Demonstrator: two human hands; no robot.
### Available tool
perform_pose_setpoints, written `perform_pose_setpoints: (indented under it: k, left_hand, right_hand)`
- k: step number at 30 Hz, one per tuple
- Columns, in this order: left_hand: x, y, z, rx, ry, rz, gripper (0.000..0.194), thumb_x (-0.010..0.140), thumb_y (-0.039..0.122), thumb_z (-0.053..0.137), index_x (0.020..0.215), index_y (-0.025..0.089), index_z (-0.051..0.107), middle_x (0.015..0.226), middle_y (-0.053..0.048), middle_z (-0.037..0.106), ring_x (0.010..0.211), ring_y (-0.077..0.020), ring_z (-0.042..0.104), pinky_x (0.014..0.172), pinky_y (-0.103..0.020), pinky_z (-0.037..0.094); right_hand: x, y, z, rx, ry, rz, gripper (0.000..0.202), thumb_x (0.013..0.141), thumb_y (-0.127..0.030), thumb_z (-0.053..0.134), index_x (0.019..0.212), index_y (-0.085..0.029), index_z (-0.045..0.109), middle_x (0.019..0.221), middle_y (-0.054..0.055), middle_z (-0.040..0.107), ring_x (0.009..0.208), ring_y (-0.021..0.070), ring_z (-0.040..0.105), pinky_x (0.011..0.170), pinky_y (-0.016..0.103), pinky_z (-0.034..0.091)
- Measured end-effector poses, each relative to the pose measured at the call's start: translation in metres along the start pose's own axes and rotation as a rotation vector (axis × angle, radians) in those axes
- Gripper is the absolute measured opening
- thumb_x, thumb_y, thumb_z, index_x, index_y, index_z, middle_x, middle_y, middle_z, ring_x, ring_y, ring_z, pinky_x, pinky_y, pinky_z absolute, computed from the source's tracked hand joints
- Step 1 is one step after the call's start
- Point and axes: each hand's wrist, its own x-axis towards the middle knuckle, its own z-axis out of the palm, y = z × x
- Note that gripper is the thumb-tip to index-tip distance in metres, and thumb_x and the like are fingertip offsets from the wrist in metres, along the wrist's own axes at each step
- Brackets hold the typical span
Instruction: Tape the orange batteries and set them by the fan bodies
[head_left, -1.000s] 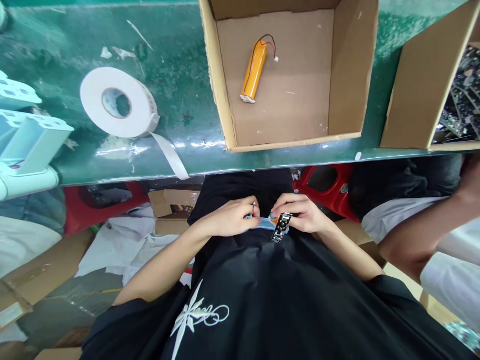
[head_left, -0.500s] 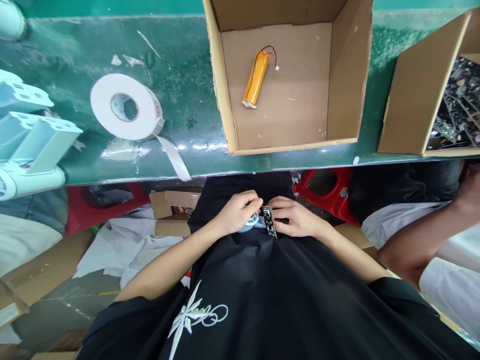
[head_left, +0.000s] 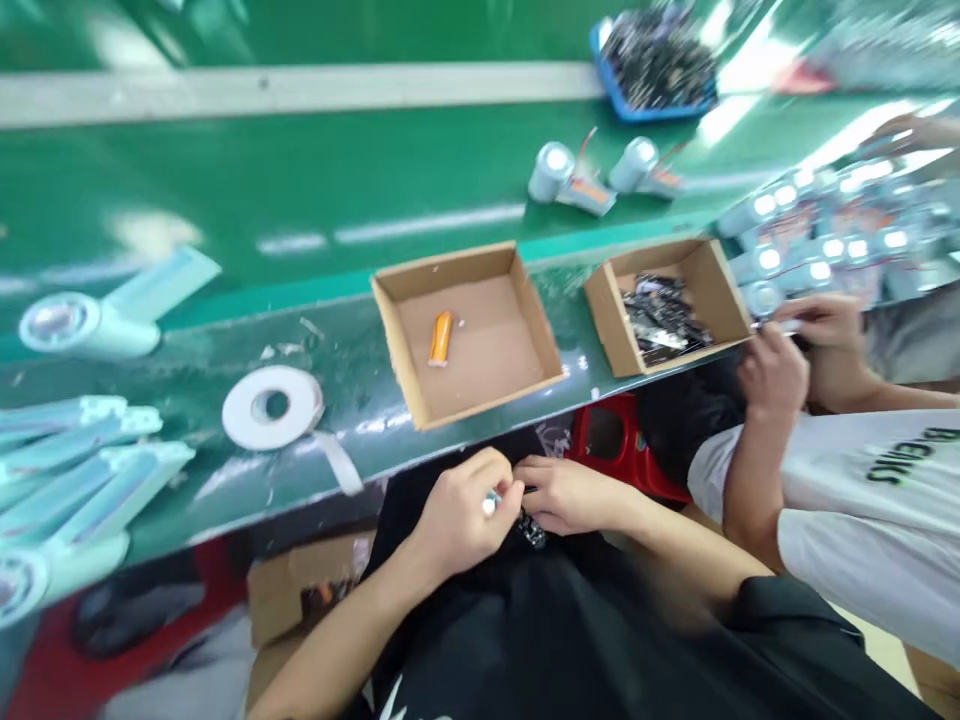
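Note:
Close together over my lap, both hands work below the bench edge. My left hand (head_left: 466, 512) is curled closed around a light-blue plastic housing (head_left: 491, 503); only a small pale part of it shows between the fingers. My right hand (head_left: 568, 492) is closed with its fingertips near the left thumb, holding a black circuit board (head_left: 533, 531) that hangs beneath the fingers. The fingers hide most of the housing and the board's upper end, so whether the two are joined cannot be seen.
A cardboard box (head_left: 491, 405) on the bench holds an orange battery pack (head_left: 441, 338). Another box (head_left: 611, 325) contains circuit boards. A white tape roll (head_left: 244, 410) and light-blue housings (head_left: 82, 490) lie left. On the right, a co-worker's hands (head_left: 780, 365) handle something small.
The view has tilted up and turned, showing more bench and the co-worker's hands. My hands have drawn closer together, and the circuit board is now more covered by the fingers.

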Motion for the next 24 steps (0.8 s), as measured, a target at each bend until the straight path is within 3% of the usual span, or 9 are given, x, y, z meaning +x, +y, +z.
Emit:
perform_pose_setpoints:
  k: [3,6,8,11,13,15,17,21,24]
  left_hand:
    - [0.014,0.036,-0.036,0.01,0.151,0.337,0.01,0.094,0.011,0.056,0.091,0.019,0.058,0.095,-0.005,0.067,0.088,-0.0146,0.066,0.078,-0.026,0.054]
    - [0.02,0.065,-0.065,0.044,0.251,0.618,0.015,0.087,0.01,0.059,0.1,0.019,0.061,0.103,-0.008,0.07,0.094,-0.0167,0.07,0.077,-0.027,0.058]
    - [0.019,0.075,-0.074,0.128,0.246,0.765,0.018,0.084,0.011,0.061,0.1,0.017,0.062,0.105,-0.01,0.072,0.092,-0.0177,0.072,0.075,-0.027,0.06]
    - [0.016,0.074,-0.07,0.228,0.154,0.876,0.018,0.083,0.011,0.063,0.1,0.016,0.065,0.101,-0.011,0.075,0.085,-0.0175,0.072,0.073,-0.028,0.061]
    - [0.014,0.063,-0.063,0.244,0.178,0.883,0.022,0.084,0.012,0.063,0.106,0.016,0.066,0.105,-0.013,0.075,0.087,-0.0189,0.073,0.073,-0.03,0.063]
    - [0.01,0.047,-0.058,0.212,0.329,0.852,0.032,0.083,0.012,0.064,0.115,0.017,0.065,0.116,-0.014,0.072,0.103,-0.0248,0.073,0.082,-0.039,0.065]
    - [0.0,0.024,-0.058,0.165,0.52,0.807,0.043,0.079,0.008,0.066,0.12,0.02,0.064,0.125,-0.012,0.069,0.117,-0.0308,0.069,0.092,-0.05,0.064]
    - [-0.039,-0.033,-0.062,0.16,0.7,0.636,0.051,0.076,0.001,0.07,0.121,0.024,0.064,0.121,-0.007,0.07,0.109,-0.028,0.072,0.091,-0.05,0.064]
    - [-0.074,-0.075,-0.051,0.168,0.751,0.369,0.037,0.085,0.011,0.068,0.12,0.025,0.065,0.111,-0.006,0.072,0.094,-0.0242,0.074,0.083,-0.044,0.066]
  right_hand:
    - [0.008,-0.013,-0.047,-0.069,0.167,-0.059,0.017,0.103,-0.025,0.057,0.105,-0.02,0.073,0.109,0.011,0.075,0.094,0.0187,0.07,0.087,0.032,0.057]
    - [0.018,-0.031,-0.089,0.093,0.316,0.055,0.032,0.099,-0.035,0.067,0.128,-0.022,0.064,0.115,0.01,0.077,0.099,0.0187,0.074,0.088,0.029,0.058]
    - [0.026,-0.042,-0.106,0.2,0.289,0.173,0.044,0.096,-0.03,0.07,0.137,-0.022,0.058,0.115,0.008,0.078,0.096,0.0179,0.076,0.085,0.027,0.058]
    - [0.039,-0.05,-0.111,0.257,0.137,0.166,0.038,0.092,-0.014,0.063,0.129,-0.022,0.069,0.111,0.004,0.08,0.09,0.0154,0.075,0.082,0.024,0.055]
    - [0.045,-0.048,-0.106,0.305,0.136,0.155,0.033,0.09,-0.009,0.06,0.116,-0.021,0.077,0.104,0.003,0.081,0.088,0.0142,0.075,0.08,0.022,0.054]
    - [0.044,-0.04,-0.108,0.367,0.249,0.228,0.028,0.093,-0.016,0.062,0.114,-0.021,0.079,0.104,0.002,0.082,0.092,0.0154,0.075,0.083,0.023,0.055]
    - [0.032,-0.023,-0.129,0.36,0.433,0.333,0.027,0.098,-0.031,0.062,0.117,-0.022,0.079,0.11,0.003,0.081,0.1,0.0185,0.075,0.09,0.027,0.055]
    - [-0.018,0.041,-0.226,0.061,0.854,0.628,0.044,0.102,-0.054,0.052,0.112,-0.019,0.077,0.107,0.005,0.078,0.096,0.0219,0.07,0.084,0.031,0.053]
    - [-0.053,0.095,-0.294,-0.137,0.835,1.069,0.044,0.106,-0.049,0.049,0.109,-0.013,0.073,0.096,0.009,0.077,0.081,0.0176,0.064,0.075,0.028,0.049]
